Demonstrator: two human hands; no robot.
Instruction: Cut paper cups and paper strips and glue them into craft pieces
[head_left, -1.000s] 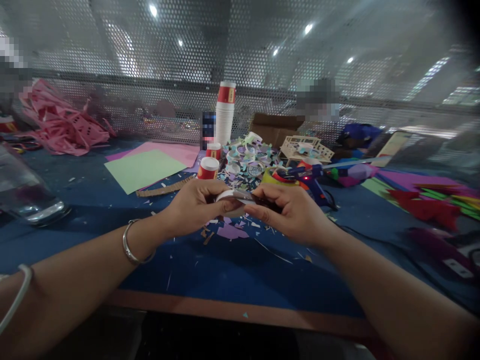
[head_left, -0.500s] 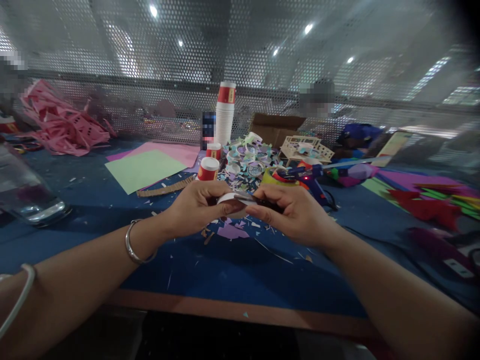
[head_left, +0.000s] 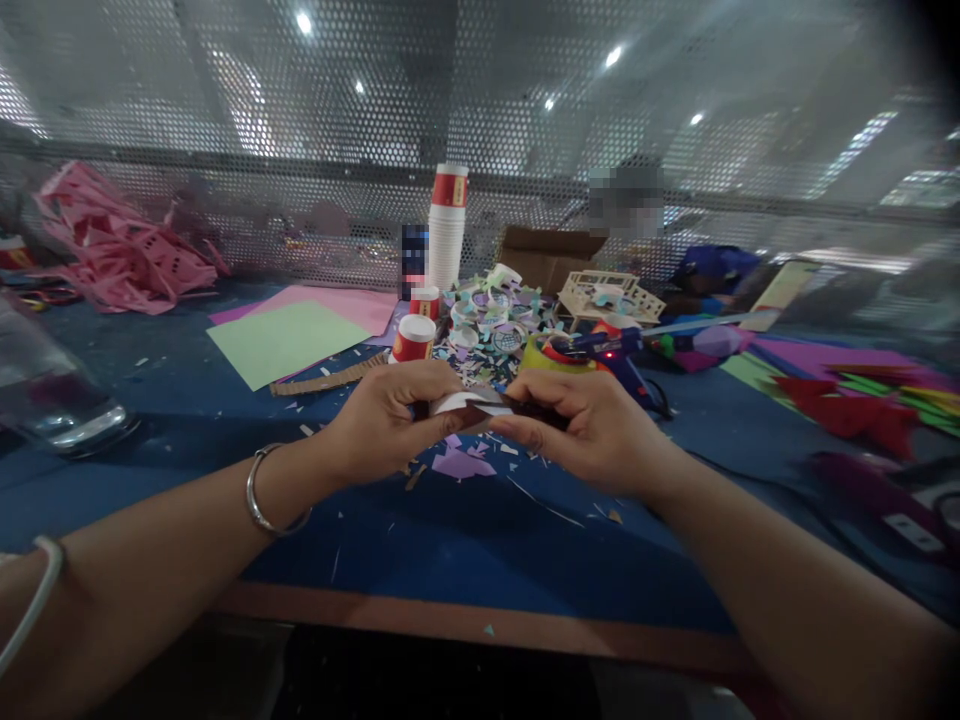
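Note:
My left hand (head_left: 394,418) is closed around a small white curved piece of paper (head_left: 453,402), pinched between thumb and fingers. Opposite it, my right hand (head_left: 592,428) grips scissors (head_left: 519,403), whose thin blades meet the white paper between the two hands. Fingers hide most of the paper and the scissors' handles. Purple paper scraps (head_left: 463,462) lie on the table just below. Beyond my left fingers stands a red and white paper cup (head_left: 414,340).
Behind the hands rise a tall stack of paper cups (head_left: 448,230) and a heap of cut paper pieces (head_left: 491,310). A blue glue gun (head_left: 619,350) rests at right, near a roll of yellow tape (head_left: 541,357). Coloured sheets (head_left: 289,340) and a glass (head_left: 67,400) are at left.
The white paper and the scissor blades have shifted slightly between my fingers, and more of the dark part near my right hand shows. Both hands stay in nearly the same place.

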